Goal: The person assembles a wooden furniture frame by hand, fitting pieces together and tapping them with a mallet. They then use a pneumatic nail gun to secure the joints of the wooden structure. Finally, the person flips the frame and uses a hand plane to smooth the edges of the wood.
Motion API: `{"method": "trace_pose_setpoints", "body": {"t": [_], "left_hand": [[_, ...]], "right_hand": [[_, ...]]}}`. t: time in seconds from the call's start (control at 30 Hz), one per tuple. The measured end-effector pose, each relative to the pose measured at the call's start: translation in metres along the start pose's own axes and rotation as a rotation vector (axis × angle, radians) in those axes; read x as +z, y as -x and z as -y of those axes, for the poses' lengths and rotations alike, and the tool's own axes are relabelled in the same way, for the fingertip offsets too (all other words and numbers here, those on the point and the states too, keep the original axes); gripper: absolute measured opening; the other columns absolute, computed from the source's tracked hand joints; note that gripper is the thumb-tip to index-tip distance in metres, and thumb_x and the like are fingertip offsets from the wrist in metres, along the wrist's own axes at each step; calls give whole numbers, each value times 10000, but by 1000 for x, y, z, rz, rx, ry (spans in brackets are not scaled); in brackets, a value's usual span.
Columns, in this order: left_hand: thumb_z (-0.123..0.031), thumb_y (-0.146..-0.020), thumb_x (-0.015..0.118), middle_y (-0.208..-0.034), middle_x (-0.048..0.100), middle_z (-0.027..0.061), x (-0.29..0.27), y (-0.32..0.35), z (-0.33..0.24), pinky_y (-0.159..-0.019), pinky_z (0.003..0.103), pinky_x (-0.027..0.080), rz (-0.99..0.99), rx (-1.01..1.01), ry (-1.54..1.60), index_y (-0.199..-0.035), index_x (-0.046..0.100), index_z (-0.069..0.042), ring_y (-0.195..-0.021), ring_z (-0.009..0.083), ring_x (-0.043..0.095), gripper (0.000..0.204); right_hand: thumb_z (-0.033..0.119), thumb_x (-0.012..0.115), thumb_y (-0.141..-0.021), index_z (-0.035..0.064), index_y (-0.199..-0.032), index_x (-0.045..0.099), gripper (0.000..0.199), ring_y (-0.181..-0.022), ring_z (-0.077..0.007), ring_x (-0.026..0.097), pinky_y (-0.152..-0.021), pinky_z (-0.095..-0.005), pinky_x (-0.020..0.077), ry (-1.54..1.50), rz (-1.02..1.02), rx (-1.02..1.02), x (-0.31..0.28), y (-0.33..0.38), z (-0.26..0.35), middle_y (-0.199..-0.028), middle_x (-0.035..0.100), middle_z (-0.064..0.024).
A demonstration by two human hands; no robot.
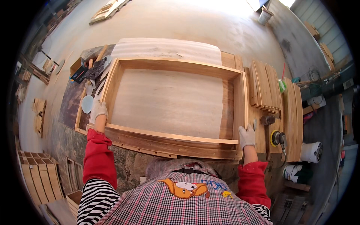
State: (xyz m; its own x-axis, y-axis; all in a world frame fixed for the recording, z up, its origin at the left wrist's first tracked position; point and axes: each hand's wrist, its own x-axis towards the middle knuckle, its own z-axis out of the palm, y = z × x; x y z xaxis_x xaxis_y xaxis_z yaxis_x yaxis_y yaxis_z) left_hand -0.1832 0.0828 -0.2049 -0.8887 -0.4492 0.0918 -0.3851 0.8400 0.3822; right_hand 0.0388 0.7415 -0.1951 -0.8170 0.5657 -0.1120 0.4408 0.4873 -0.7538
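Note:
A large rectangular wooden frame (180, 64) lies in front of me on the workbench, its open middle showing a pale foam sheet (168, 101) underneath. My left hand (99, 109), in a whitish work glove, grips the frame's left side near the front corner. At the front right corner my right hand (246, 136), gloved the same way, closes on the right side. The fingers of both hands are partly hidden behind the wood.
Stacked wooden slats (265, 84) and longer boards (294, 120) stand on the right, near a mallet (267, 120) and a yellow-rimmed sander (276, 138). Left of the frame are a dark box (78, 70) and a light blue disc (87, 104). White buckets (312, 152) sit on the floor at right.

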Motion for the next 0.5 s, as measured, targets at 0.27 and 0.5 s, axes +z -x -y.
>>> {"method": "trace_pose_setpoints", "body": {"t": [0.27, 0.5], "left_hand": [[-268, -871, 577, -1170, 621, 224, -34, 5, -4, -907, 434, 457, 187, 18, -94, -1239, 525, -52, -1076, 386, 597, 430], [-243, -880, 567, -1192, 613, 234, -17, 16, 18, -932, 416, 440, 132, 31, -7, -1269, 511, -7, -1109, 377, 584, 459]], "right_hand": [[302, 590, -843, 33, -1050, 617, 341, -901, -377, 642, -786, -433, 489, 183, 50, 33, -20, 28, -4, -909, 669, -215], [366, 542, -874, 27, -1027, 587, 375, -920, -427, 614, -798, -492, 469, 232, 34, 58, -19, 42, 19, -949, 652, -251]]}}
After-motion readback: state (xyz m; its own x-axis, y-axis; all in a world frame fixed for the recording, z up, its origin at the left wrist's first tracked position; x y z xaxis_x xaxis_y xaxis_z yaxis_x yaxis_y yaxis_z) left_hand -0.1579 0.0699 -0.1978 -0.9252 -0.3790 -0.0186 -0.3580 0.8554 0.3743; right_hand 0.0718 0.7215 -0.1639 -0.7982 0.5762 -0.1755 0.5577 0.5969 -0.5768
